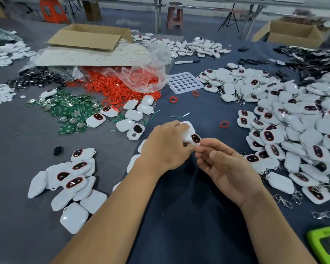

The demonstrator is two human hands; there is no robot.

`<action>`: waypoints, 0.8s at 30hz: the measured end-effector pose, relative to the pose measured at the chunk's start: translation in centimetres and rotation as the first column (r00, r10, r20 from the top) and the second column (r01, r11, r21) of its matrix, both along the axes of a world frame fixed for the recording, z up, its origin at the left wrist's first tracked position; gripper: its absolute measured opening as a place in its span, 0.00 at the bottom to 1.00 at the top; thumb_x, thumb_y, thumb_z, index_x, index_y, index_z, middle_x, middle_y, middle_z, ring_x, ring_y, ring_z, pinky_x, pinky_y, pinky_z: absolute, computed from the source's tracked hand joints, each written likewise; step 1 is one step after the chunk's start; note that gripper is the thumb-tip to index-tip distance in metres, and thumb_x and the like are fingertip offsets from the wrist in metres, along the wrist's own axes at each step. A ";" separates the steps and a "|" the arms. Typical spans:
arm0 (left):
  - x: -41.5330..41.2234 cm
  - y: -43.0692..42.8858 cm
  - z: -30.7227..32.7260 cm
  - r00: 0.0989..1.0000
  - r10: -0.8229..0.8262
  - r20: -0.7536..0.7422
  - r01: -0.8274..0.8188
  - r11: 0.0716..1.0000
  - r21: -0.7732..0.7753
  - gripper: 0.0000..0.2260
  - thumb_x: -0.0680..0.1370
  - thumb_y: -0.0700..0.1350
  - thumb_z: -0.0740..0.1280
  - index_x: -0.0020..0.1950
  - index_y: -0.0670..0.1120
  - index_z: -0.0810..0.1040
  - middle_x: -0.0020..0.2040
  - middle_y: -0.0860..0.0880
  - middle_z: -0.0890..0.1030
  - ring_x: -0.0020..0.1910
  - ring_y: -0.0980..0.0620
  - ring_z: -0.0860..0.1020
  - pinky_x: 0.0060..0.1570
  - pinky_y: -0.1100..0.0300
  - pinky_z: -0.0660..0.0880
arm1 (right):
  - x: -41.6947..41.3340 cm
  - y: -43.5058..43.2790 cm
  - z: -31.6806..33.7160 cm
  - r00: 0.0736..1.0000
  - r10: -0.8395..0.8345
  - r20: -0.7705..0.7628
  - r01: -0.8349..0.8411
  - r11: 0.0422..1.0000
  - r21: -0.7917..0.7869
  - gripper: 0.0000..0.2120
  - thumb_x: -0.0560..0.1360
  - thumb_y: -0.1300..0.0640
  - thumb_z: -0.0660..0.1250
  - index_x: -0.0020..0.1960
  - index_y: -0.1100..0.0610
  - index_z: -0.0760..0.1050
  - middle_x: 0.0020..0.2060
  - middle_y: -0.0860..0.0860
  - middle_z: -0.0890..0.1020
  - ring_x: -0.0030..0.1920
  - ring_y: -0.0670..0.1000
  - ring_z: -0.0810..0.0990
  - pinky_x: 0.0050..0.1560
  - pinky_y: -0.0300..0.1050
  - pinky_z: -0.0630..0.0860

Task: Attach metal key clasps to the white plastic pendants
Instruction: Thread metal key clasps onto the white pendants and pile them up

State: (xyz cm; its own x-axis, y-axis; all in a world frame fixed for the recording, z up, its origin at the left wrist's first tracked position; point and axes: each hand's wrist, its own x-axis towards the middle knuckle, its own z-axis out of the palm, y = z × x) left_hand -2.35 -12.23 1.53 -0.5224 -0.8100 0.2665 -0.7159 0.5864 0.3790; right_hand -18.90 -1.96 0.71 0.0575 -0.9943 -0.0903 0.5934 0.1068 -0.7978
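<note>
Left hand (166, 147) around white pendant (194, 137)

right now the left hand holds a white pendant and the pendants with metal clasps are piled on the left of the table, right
Not quite: the left hand does hold a white pendant, but the head view shows the pendants with metal clasps piled on the right of the table.

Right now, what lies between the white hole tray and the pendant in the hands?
Head view: two red rings near the tray, then thin green sticks on dark cloth.
</note>
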 end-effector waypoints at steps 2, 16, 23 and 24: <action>-0.3 0.2 0.5 0.965 -0.067 -0.253 0.092 0.992 0.089 0.20 0.74 0.57 0.67 0.64 0.53 0.80 0.60 0.57 0.83 0.61 0.55 0.79 0.61 0.53 0.76 | 0.0 -0.1 0.0 0.995 -0.093 0.022 0.093 0.996 0.001 0.12 0.72 0.65 0.69 0.52 0.57 0.87 0.48 0.56 0.87 0.48 0.51 0.84 0.54 0.43 0.82; 1.0 3.3 -1.8 0.970 0.236 0.049 -0.238 0.971 0.028 0.28 0.79 0.55 0.61 0.77 0.46 0.65 0.72 0.48 0.71 0.72 0.45 0.66 0.73 0.50 0.62 | 3.4 -0.7 -1.4 0.069 -0.307 -0.949 0.229 0.931 -0.285 0.22 0.77 0.57 0.69 0.71 0.49 0.77 0.58 0.41 0.80 0.67 0.46 0.71 0.65 0.33 0.62; 0.1 0.5 -1.5 0.974 0.162 -0.155 -0.151 0.985 0.081 0.24 0.82 0.50 0.65 0.77 0.45 0.68 0.76 0.47 0.69 0.78 0.46 0.63 0.77 0.48 0.59 | 4.1 0.3 -0.9 0.018 -0.376 -0.926 0.208 0.908 -0.364 0.14 0.75 0.61 0.70 0.52 0.46 0.70 0.47 0.38 0.75 0.50 0.42 0.71 0.50 0.37 0.67; 0.0 0.6 -1.4 0.968 0.167 -0.188 -0.159 0.986 0.057 0.23 0.82 0.49 0.66 0.76 0.44 0.69 0.76 0.46 0.70 0.79 0.45 0.62 0.78 0.47 0.57 | 4.1 0.6 -0.9 0.037 -0.384 -0.923 0.228 0.902 -0.366 0.16 0.76 0.62 0.70 0.50 0.45 0.67 0.44 0.39 0.75 0.47 0.43 0.71 0.45 0.37 0.67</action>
State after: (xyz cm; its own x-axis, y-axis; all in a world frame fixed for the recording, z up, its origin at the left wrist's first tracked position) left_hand -2.32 -11.62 0.12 -0.3252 -0.8923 0.3131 -0.7123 0.4489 0.5396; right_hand -14.78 -1.41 -0.15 -0.3126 -0.9012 0.3002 -0.7299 0.0256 -0.6831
